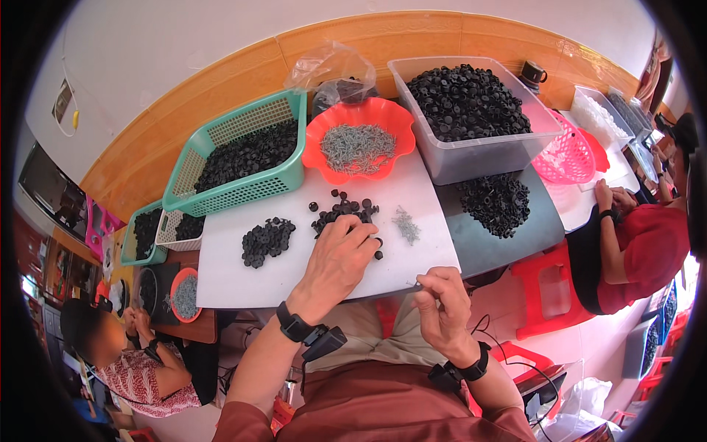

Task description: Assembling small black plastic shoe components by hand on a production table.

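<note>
- Left hand (pixel 342 254) curls over loose black caps (pixel 346 206), grip impossible to tell!
- Right hand (pixel 444 303) pinches a tiny dark piece (pixel 419 280)!
- Plenty left: screws (pixel 406 227) lie loose.

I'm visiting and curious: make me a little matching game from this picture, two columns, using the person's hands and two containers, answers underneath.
Column one
1. Left hand
2. Right hand
3. Wavy-rimmed bowl
4. Big rectangular tub

Column two
A. Red, holding silvery screws
B. Pinching a small dark piece
C. See-through, heaped with black parts
D. At a loose pile in the middle of the white board

Pairs: 1-D, 2-B, 3-A, 4-C
</note>
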`<control>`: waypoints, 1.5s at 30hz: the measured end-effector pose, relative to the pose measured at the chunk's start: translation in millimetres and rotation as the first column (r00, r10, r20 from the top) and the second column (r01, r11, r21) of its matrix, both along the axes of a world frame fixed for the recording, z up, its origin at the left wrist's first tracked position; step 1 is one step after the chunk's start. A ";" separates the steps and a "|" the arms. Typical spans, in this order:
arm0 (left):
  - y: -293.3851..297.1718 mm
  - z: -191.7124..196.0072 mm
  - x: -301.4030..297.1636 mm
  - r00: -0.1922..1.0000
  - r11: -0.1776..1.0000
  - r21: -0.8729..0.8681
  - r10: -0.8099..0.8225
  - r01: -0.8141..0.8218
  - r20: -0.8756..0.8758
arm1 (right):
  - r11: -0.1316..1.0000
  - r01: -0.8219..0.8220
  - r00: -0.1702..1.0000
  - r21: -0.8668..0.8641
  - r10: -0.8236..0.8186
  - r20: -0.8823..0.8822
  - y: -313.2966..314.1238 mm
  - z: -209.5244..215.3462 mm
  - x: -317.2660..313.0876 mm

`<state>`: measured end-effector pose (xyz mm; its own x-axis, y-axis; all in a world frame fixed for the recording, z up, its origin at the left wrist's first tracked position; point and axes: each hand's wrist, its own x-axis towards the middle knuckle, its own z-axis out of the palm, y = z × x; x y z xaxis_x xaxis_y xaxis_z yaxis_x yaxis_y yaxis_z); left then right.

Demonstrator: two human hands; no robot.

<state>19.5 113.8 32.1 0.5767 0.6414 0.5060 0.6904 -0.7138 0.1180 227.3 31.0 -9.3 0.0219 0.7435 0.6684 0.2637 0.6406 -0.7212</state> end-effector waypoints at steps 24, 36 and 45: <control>-46.9 5.1 -4.8 0.766 0.843 -0.497 0.178 0.204 0.617 | 0.996 -0.056 0.997 -0.073 0.051 -0.064 2.3 2.7 -5.6; -57.9 -3.7 -6.5 0.459 0.627 -0.622 0.429 0.469 0.778 | 0.992 -0.102 0.989 -0.074 0.094 -0.112 5.2 4.9 -16.2; -60.6 -12.9 -14.1 0.397 0.508 -0.641 0.513 0.575 0.761 | 0.992 -0.111 0.991 -0.061 0.106 -0.084 7.5 2.8 -21.2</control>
<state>5.4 53.2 19.2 0.2357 0.9716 -0.0196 -0.2210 0.0733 0.9725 206.0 38.4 -6.6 -0.0094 0.7865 0.6175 0.1344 0.6129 -0.7786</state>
